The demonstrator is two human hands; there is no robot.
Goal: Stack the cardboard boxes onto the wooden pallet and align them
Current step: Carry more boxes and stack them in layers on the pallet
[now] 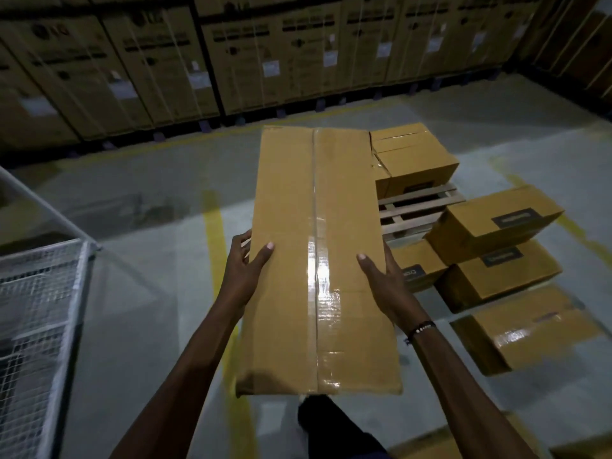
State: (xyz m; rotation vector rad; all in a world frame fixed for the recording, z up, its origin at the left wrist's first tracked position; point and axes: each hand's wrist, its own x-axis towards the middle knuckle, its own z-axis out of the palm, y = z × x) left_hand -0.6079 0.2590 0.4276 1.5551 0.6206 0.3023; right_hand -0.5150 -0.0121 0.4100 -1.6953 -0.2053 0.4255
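Left hand (246,270) and right hand (385,279) grip the long box's (318,260) side edges; pallet (415,210) apparently ahead-right.

The grey concrete floor (149,200) carries yellow painted lines (215,246). A wooden pallet (414,210) lies on it. Right of the pallet sit loose cardboard boxes (516,339). Far left of the pallet stands a wire mesh cage (39,313).

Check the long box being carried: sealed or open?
Sealed. Clear tape runs unbroken down the centre seam of the long box, flaps flat and closed.
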